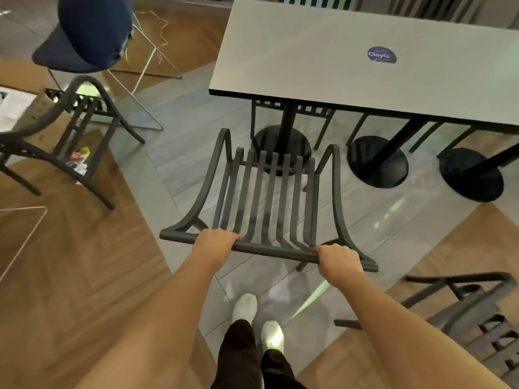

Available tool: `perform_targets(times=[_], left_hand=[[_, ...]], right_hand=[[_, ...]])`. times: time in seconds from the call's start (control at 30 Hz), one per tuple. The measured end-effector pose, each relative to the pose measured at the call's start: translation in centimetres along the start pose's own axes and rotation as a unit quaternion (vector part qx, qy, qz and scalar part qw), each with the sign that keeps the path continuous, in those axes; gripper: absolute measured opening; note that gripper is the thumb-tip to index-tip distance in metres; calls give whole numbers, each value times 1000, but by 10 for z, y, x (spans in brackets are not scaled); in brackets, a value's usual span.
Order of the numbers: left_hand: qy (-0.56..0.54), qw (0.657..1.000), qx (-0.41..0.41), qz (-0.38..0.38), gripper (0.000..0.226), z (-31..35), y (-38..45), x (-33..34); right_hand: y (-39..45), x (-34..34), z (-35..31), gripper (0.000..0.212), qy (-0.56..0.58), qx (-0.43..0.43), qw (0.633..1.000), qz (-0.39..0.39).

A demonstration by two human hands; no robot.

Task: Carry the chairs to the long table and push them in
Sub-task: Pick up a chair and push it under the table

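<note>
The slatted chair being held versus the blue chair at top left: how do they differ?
The slatted chair is dark grey with an open slatted back; the blue chair has a solid navy shell. The left hand and right hand grip the slatted chair's top rail; nobody touches the blue chair, standing farther from the long table.

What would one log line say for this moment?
left hand grips chair top rail | right hand grips rail | long table ahead | not pushed in
</note>
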State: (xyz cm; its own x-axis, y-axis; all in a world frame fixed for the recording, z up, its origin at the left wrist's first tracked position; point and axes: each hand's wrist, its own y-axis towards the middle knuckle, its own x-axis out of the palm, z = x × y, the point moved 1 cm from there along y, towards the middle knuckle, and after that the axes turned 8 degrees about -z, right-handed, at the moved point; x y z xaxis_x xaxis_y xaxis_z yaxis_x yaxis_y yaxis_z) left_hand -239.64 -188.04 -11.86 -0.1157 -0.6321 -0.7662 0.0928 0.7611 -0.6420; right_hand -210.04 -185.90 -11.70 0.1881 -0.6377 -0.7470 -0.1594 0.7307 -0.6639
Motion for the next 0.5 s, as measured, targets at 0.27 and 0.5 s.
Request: perform_targets(times=[0.27, 0.5], left_hand=[[-22, 1000, 4, -7, 28, -5, 59, -37], [-21, 1000, -3, 0, 33, -2, 76, -43]], right_hand=[[53, -42, 23, 32, 5, 26, 1000, 9], [69, -56, 34, 29, 4, 29, 1000, -4]])
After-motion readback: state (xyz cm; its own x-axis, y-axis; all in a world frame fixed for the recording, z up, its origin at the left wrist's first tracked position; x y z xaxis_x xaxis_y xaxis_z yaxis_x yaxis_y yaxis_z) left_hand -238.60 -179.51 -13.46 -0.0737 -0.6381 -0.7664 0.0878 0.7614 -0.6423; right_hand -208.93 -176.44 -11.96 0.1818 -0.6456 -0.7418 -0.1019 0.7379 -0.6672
